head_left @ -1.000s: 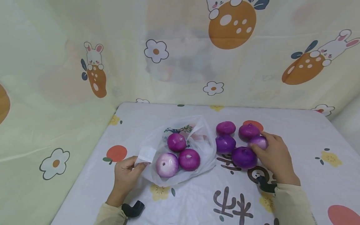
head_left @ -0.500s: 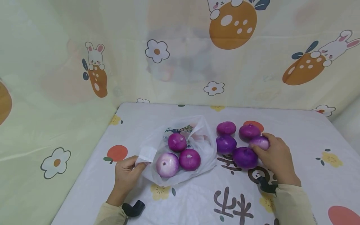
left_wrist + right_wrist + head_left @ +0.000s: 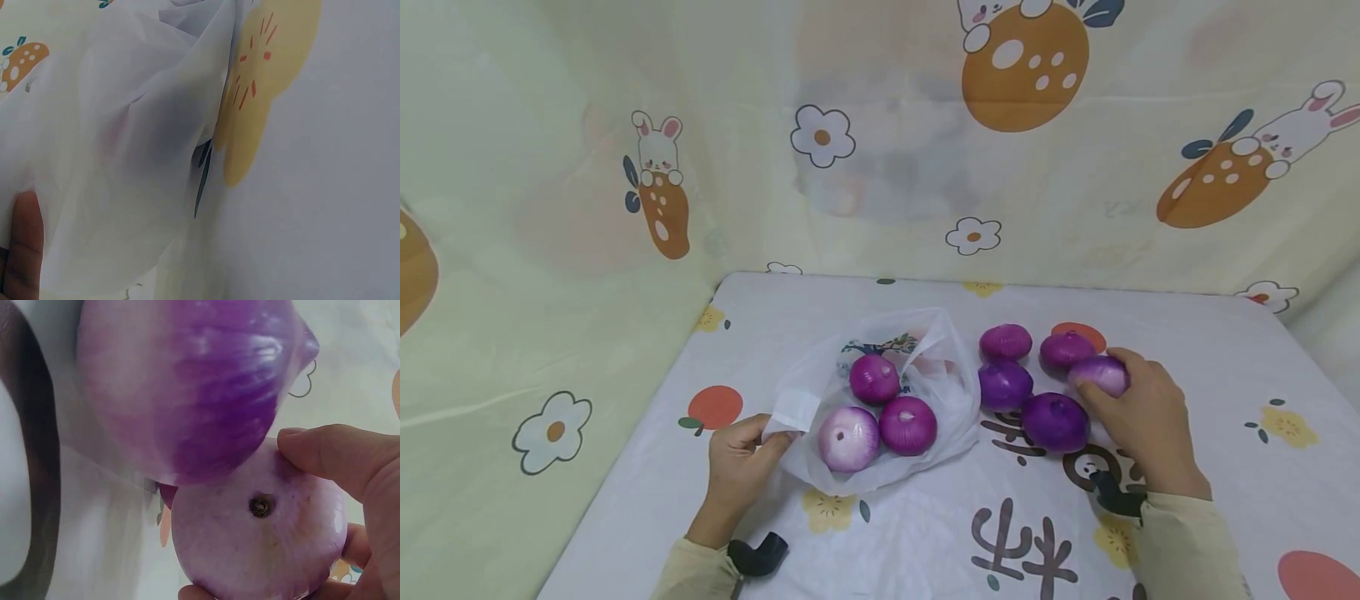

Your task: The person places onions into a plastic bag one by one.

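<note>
My left hand [image 3: 741,467] pinches the near left edge of a white translucent plastic bag [image 3: 957,417], which lies spread open on the table. On the bag sit three red onions: one at the back [image 3: 874,379], a paler onion [image 3: 848,439] at the front left, and another onion [image 3: 907,425] at the front right. To the right of them, my right hand [image 3: 1150,425] grips a pale purple onion [image 3: 1101,377], thumb and fingers around its sides. The right wrist view shows that onion's root end [image 3: 256,550], partly behind a darker onion [image 3: 206,394].
Several more onions cluster between bag and right hand: a dark onion [image 3: 1056,422] in front, another [image 3: 1006,386] beside the bag, and two onions [image 3: 1006,342] [image 3: 1067,350] behind. A patterned white cloth [image 3: 925,542] covers the table. A printed curtain [image 3: 887,192] hangs behind.
My right hand has shifted slightly right with the pale onion, which sits a little farther from the dark front onion. The left hand and the bag have stayed in place.
</note>
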`<state>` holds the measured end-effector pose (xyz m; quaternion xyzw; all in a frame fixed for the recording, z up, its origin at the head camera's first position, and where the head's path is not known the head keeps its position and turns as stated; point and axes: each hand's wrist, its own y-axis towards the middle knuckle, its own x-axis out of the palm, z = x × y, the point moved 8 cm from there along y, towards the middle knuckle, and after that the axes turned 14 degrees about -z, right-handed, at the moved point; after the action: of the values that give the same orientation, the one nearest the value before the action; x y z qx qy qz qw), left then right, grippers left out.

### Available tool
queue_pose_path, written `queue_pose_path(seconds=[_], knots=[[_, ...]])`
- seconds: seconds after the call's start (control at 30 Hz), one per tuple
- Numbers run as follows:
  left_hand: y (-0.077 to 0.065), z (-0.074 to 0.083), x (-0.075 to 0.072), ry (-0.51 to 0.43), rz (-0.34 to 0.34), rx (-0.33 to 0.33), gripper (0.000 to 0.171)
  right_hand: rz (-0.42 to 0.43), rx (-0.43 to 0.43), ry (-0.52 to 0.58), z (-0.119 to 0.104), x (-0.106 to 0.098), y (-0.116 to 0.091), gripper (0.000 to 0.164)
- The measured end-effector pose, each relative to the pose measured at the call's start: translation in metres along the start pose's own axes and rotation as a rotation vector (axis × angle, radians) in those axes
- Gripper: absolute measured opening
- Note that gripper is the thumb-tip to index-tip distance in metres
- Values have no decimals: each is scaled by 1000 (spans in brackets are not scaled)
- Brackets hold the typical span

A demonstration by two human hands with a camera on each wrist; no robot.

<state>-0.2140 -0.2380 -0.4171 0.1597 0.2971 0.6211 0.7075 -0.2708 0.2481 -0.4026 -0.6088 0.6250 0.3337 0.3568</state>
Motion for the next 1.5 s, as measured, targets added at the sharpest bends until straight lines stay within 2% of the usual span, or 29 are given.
queue_pose_path(seconds=[0.9, 1.5], knots=[[-1, -1, -1, 22, 11, -20, 19, 81, -70, 22, -19, -10, -2, 71], [0, -1, 0, 12, 4, -37, 17, 148, -137, 48, -41, -15, -5, 66]])
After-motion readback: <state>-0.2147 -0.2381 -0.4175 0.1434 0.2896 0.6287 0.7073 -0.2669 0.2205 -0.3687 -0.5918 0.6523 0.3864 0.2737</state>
